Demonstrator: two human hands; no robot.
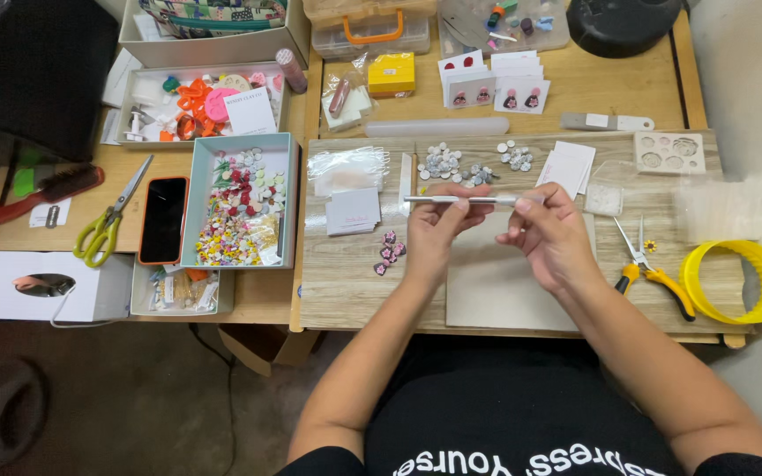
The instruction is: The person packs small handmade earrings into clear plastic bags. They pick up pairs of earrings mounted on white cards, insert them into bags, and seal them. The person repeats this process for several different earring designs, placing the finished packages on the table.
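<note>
Two hands meet over the middle of the counter [346, 282], and between them lies a thin silvery rod-like tool [460, 200], held level. The left hand [438, 227] has its grip closed on the tool near its middle, thumb and fingertips pinched over it; the right hand [550, 231] has its grip closed on the tool's right end, fingers curled, and whether anything small is also pinched there cannot be told. The tool hangs just above a pale square tile [496, 295], which lies bare. Judged from the layout, the work looks partly done: two clusters of small grey-white round pieces [441, 162] sit beyond the hands, near a stack of blank white cards [566, 166], while four cards already carrying pairs of dark pink pieces [496, 88] stand at the far edge. A few dark pink flower pieces [388, 251] lie loose left of the left hand, not on any card. The yellow-handled pliers [650, 269] rest untouched right of the tile, beside a yellow ring cutter [738, 280]. To the left, a tray of mixed coloured pieces [240, 207], a phone [163, 219] and green scissors [108, 225] lie apart from the hands. So the loose grey and pink pieces appear left to handle.
</note>
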